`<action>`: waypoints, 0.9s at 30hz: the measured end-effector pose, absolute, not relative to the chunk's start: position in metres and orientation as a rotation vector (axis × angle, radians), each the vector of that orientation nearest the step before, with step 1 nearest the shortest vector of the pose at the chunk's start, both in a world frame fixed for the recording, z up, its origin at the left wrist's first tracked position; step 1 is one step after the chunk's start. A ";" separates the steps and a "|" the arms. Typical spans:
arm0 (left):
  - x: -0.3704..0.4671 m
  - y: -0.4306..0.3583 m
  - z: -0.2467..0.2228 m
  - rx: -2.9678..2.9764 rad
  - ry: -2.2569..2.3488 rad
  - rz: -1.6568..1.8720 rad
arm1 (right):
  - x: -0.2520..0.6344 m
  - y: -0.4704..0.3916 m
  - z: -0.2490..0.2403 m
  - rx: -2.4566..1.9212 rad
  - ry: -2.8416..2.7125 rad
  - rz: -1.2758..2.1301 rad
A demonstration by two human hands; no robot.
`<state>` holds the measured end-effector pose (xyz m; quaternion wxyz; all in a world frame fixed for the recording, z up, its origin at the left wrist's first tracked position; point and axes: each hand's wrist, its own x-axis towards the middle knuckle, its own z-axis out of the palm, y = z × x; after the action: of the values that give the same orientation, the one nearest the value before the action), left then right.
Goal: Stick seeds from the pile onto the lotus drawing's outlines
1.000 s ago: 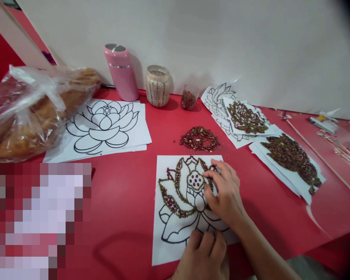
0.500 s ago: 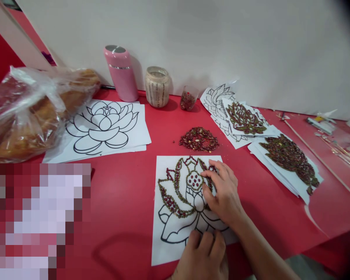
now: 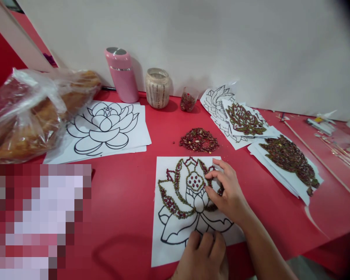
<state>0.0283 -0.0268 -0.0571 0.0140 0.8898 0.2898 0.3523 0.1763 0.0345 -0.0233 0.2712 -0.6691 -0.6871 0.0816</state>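
Flower paper laid flat at front of table, part-covered in beans. Left hand set with fingers curled at paper's near edge, likely to stop it sliding; whether anything is gripped there cannot be told. Right hand held over paper's right side, thumb and forefinger parted by the seed pod outline, probably for fine placing or nudging; no bean can be made out between them. Bean pile put just behind paper, presumably for short reach. Bean-covered picture kept right of paper, likely out of the way.

Versus half a second ago: right hand shifted slightly right, more of right-hand bean petals uncovered; left hand's pose unchanged.
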 end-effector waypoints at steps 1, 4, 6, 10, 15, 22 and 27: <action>0.028 -0.027 -0.058 2.783 0.895 1.082 | 0.175 0.035 -0.023 -1.814 -1.855 0.215; 0.027 -0.028 -0.061 2.848 0.867 0.991 | 0.173 0.035 -0.024 -1.847 -1.855 0.193; 0.026 -0.029 -0.064 2.891 0.846 0.929 | 0.172 0.036 -0.024 -1.860 -1.847 0.179; 0.025 -0.030 -0.066 2.919 0.824 0.873 | 0.170 0.037 -0.025 -1.880 -1.837 0.135; 0.027 -0.027 -0.061 2.796 0.873 1.048 | 0.165 0.036 -0.027 -1.930 -1.816 0.059; 0.030 -0.025 -0.056 2.725 0.901 1.138 | 0.164 0.034 -0.028 -1.935 -1.822 0.049; 0.028 -0.026 -0.059 2.777 0.903 1.066 | 0.174 0.034 -0.027 -1.860 -1.778 0.157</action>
<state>0.0278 -0.0262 -0.0588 0.0168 0.8932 0.2905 0.3428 0.1744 0.0337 -0.0268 0.2779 -0.6931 -0.6625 0.0584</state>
